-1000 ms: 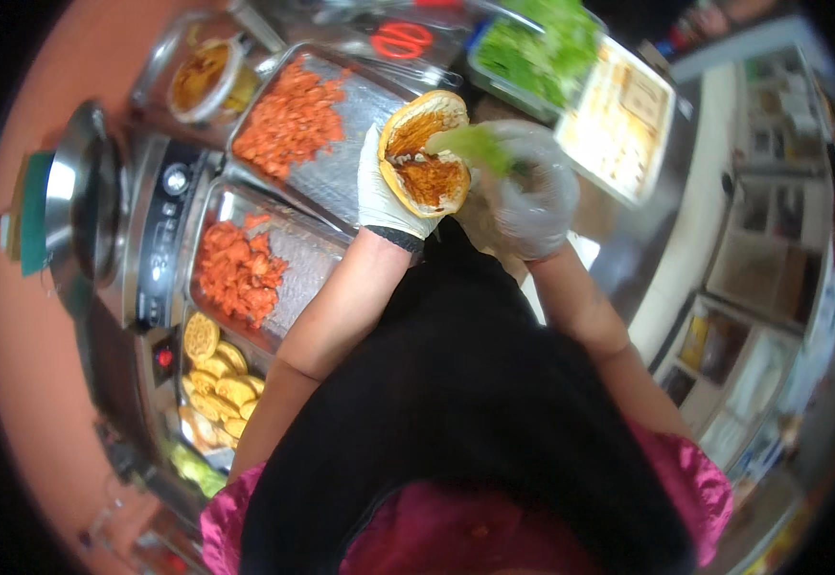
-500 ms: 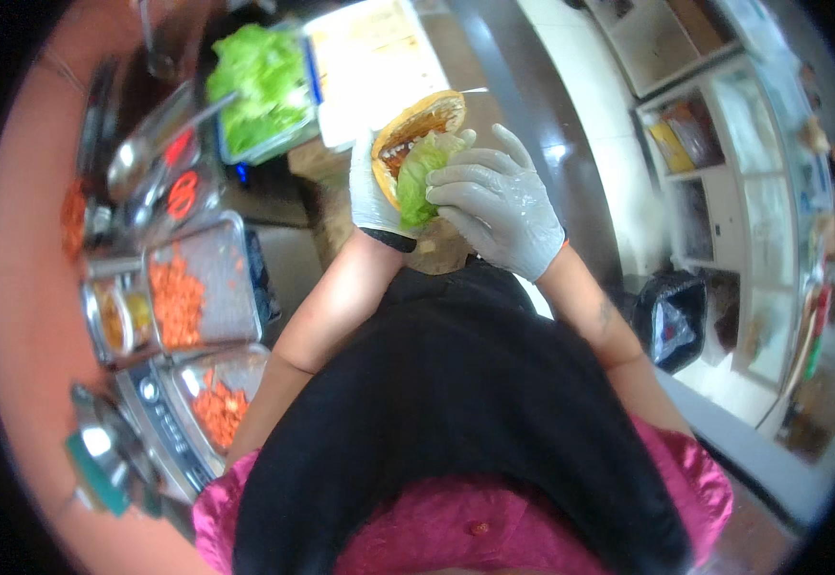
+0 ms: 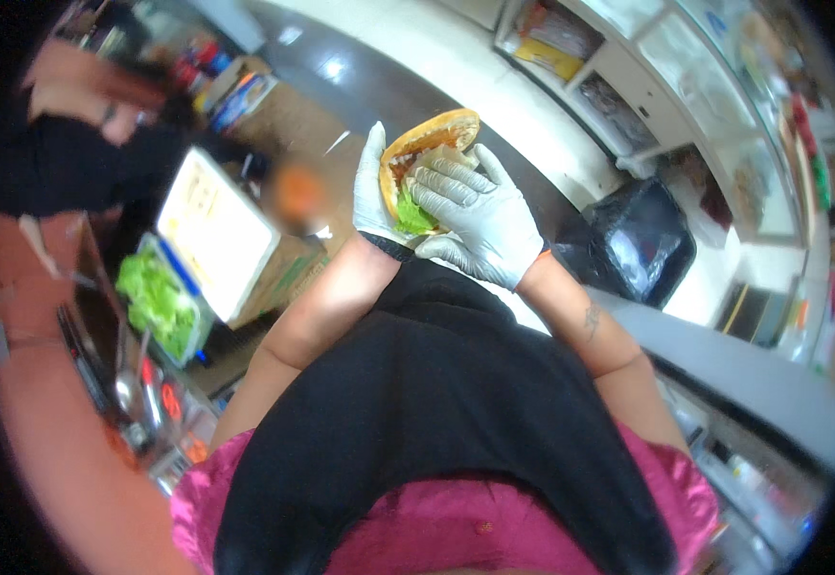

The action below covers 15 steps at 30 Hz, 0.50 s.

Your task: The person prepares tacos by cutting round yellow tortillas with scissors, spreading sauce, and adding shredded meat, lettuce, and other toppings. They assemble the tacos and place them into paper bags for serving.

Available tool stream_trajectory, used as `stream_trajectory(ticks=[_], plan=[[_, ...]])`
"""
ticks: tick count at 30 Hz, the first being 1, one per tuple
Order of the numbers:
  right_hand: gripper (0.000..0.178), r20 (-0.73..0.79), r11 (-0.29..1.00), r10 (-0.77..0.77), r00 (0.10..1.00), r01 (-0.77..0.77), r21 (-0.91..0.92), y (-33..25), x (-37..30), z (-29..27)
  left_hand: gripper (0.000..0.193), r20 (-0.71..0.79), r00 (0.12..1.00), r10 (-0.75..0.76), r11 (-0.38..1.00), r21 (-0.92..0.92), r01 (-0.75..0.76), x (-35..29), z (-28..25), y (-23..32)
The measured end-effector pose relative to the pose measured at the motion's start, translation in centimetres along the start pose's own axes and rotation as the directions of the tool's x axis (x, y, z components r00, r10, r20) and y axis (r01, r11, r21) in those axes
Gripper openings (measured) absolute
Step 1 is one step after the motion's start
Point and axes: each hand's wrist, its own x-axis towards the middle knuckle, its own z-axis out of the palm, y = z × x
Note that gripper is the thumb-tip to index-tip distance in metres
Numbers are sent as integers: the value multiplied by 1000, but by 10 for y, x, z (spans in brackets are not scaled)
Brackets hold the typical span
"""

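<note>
A split round bread bun [image 3: 434, 127] with a reddish-brown filling stands tilted in my gloved left hand [image 3: 369, 192], which grips it from the left side. A green lettuce leaf [image 3: 413, 216] lies in its opening, showing below my right hand. My right hand [image 3: 475, 206], also in a clear glove, rests over the lettuce and the bun's open side with its fingers stretched out. Its palm and fingers cover much of the filling and the leaf.
Left of my arms are a white lidded-looking box [image 3: 216, 230], a tub of lettuce [image 3: 163, 302] and metal utensils [image 3: 125, 383]. A person in black [image 3: 72, 163] stands at the far left. A black-lined bin [image 3: 642, 240] and shelving [image 3: 628, 105] are at the right.
My view has swung, so the lettuce tub and box sit further left and lower. My right hand has moved over the bun, flattening across the lettuce, which shows less. A person has come into view.
</note>
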Motion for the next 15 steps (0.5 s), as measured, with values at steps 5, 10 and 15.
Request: stream_trajectory(ticks=[5,10,15], plan=[[66,-72,989,146,987,-148,-28,106,-10,-27,80,86,981,-175,984,38,172,139,-7,-25],[61,-170,957,284,944,-289,-7,198,11,-52,76,91,957,-275,960,84,268,262,-12,-21],[60,-259,906,410,874,-422,9,324,52,-126,72,122,917,-380,925,59,375,420,28,-2]])
